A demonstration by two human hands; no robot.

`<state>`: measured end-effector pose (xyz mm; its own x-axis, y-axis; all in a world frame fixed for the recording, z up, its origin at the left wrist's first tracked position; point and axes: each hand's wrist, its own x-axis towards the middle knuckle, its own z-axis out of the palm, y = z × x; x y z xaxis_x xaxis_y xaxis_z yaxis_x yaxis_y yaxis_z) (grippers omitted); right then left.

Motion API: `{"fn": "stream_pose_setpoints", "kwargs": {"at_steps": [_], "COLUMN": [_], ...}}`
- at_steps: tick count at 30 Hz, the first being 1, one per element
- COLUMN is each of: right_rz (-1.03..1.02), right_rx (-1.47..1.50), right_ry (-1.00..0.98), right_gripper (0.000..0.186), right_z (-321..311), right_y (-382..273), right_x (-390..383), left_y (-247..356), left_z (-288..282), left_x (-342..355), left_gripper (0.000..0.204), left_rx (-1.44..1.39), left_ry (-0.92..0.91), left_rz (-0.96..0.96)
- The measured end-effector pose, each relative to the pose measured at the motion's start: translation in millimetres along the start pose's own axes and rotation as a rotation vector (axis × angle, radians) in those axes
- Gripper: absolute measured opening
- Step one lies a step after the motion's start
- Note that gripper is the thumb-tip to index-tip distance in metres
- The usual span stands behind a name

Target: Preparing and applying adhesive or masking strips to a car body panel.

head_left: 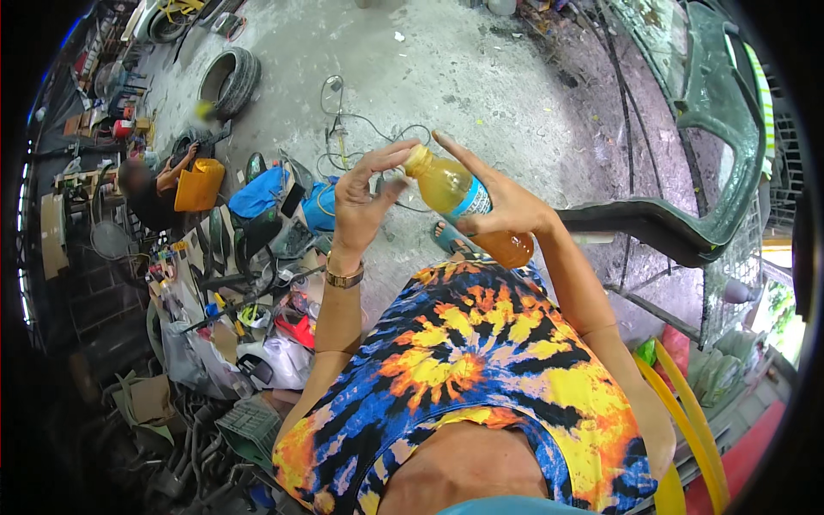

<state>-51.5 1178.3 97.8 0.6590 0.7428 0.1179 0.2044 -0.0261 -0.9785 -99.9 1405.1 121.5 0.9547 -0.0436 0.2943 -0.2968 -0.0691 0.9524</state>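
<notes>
A plastic bottle of orange-yellow drink (506, 245) with a blue label tilts in front of my chest, its top toward the upper left. Wrapped around its labelled middle is my right hand (511, 202), closed on it, with one finger stretched up past the neck. At the pale yellow bottle cap (417, 160), my left hand (369, 189) has its fingers curved and its thumb bent in, gripping it from the left. Part of the cap is hidden by the fingertips. A watch (344, 276) circles my left wrist.
Beyond my hands lies a concrete floor (463, 69) with a loose black cable (336, 112) and a tyre (230, 81). To the left, a person (148, 193) holds a yellow-orange piece (199, 184) beside piled parts and bags. A dark bumper-like part (639, 223) stands at right.
</notes>
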Motion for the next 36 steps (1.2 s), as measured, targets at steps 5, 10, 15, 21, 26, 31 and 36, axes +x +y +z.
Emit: {"fn": "stream_pose_setpoints", "kwargs": {"at_steps": [5, 10, 15, 21, 26, 31, 36], "right_rz": [0.032, 0.122, 0.209, 0.077, 0.047, -0.025, 0.021], "right_rx": [0.307, 0.626, 0.725, 0.682, 0.486, -0.107, -0.379], "right_ry": [-0.118, -0.133, -0.172, -0.239, -0.314, -0.235, -0.238], "right_gripper": [0.108, 0.109, 0.104, 0.102, 0.107, 0.11, 0.11], "right_z": [7, 8, -18, -94, -167, -214, -239], "right_y": [14, 26, 42, 72, 97, 96, 130], "right_x": [43, 79, 135, 220, 280, 337, 399], "left_y": [-9, -17, -40, -76, -91, -114, -169], "left_z": [-39, -51, -63, -71, -67, -92, -113], "left_x": [21, 48, 92, 182, 258, 315, 369], "left_gripper": [0.043, 0.042, 0.037, 0.037, 0.034, 0.029, 0.019], "left_rx": [0.029, 0.119, 0.183, 0.359, 0.45, 0.323, 0.425], "left_ry": [-0.088, -0.075, 0.074, 0.185, 0.197, 0.212, 0.267], "left_rz": [0.113, 0.051, -0.011, 0.042, 0.067, 0.102, -0.063]}}
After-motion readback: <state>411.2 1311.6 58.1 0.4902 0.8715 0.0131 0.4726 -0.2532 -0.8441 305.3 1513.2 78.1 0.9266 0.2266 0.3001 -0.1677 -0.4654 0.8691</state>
